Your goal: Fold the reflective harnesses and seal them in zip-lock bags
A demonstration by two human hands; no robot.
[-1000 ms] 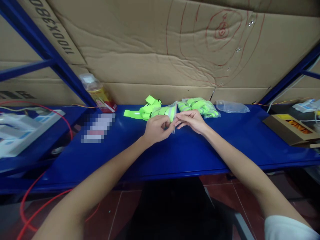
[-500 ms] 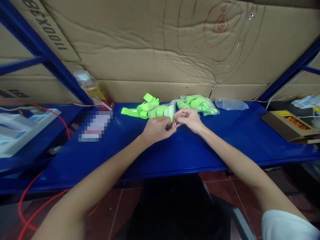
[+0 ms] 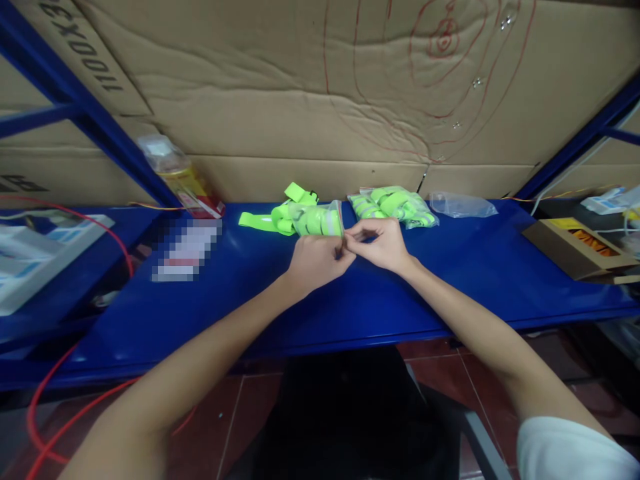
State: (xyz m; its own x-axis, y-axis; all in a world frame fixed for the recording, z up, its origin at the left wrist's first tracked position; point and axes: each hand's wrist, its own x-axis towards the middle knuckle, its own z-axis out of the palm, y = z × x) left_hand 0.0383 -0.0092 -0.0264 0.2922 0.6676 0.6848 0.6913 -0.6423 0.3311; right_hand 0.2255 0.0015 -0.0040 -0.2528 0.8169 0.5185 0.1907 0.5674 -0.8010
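A clear plastic bag (image 3: 336,215) with a rolled neon-yellow reflective strap (image 3: 315,221) inside lies in front of me. My left hand (image 3: 323,262) is closed on the near side of the bag at its open end. Thumb and fingers of my right hand (image 3: 379,245) pinch the bag's edge, the fingertips of both hands meeting there. Left of the bag lies a loose neon-yellow strap (image 3: 257,221) with a black buckle. Behind my right hand are bagged neon-yellow straps (image 3: 397,205).
An empty clear bag (image 3: 463,205) lies at the back right of the blue table (image 3: 400,307). A bottle (image 3: 180,177) stands back left, near a blurred-out paper (image 3: 187,250). On the right is an open cardboard box (image 3: 580,250). A cardboard sheet (image 3: 250,80) walls the back.
My right hand's fingers have curled closer to the left hand at the bag's edge. The bag's open end has shifted slightly left. The view has moved a little.
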